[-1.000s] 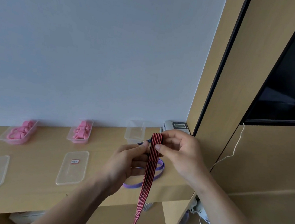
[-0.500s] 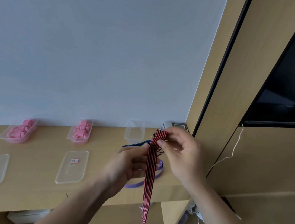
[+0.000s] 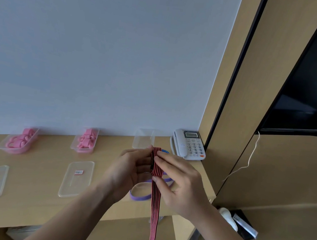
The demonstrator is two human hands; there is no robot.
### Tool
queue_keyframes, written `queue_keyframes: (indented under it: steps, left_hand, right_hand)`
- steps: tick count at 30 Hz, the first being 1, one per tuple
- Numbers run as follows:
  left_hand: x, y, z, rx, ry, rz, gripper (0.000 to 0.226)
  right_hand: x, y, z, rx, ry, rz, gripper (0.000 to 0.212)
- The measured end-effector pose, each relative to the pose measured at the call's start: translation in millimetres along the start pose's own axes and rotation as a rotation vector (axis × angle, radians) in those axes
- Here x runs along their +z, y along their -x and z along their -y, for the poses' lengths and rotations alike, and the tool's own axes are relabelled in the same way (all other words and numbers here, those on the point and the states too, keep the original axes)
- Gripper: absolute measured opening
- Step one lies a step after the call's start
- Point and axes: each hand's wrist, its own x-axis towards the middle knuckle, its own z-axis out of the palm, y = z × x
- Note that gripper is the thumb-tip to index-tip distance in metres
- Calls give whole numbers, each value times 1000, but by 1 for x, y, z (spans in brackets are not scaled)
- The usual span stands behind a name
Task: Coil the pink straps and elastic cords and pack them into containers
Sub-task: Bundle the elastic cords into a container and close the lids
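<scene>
Over the desk (image 3: 39, 165), hands (image 3: 128, 167) (image 3: 181, 187) have wound the striped strap (image 3: 156, 171) further.

The wooden table (image 3: 51, 147) stands against the wall. At the back, the left tub (image 3: 14, 151) and the middle tub (image 3: 82, 150) hold pink straps (image 3: 20, 139), and the right tub (image 3: 143, 139) sits near a grey phone (image 3: 189, 144). Two flat lids (image 3: 77, 178) (each with a small sticker) lie nearer the front. A purple band (image 3: 139, 197) lies by the front edge.
</scene>
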Motion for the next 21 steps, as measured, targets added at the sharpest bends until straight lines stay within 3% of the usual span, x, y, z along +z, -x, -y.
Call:
queue_keyframes:
  steps: [7,9,11,14,16,19,21]
  left_hand:
    - [-3,-3,4,40,-68,7,21]
    - [-1,-2,7,64,-95,3,19]
    - [1,-1,8,93,-129,6,20]
    - [2,0,6,129,-182,-8,18]
    - [3,0,4,128,-171,-28,22]
    - [3,3,5,99,-89,-40,47]
    - [5,5,6,78,-118,-21,49]
  right_hand:
    - [-4,-1,4,37,-16,-29,27]
    - [-7,-5,4,96,-82,-83,19]
    - [-9,-10,3,194,-83,-107,25]
    - [-11,-17,-2,464,-196,85,46]
    - [-12,-22,-8,571,-314,250,40]
    - [-15,-27,-12,622,-416,240,32]
    - [-15,-27,-14,643,-455,212,32]
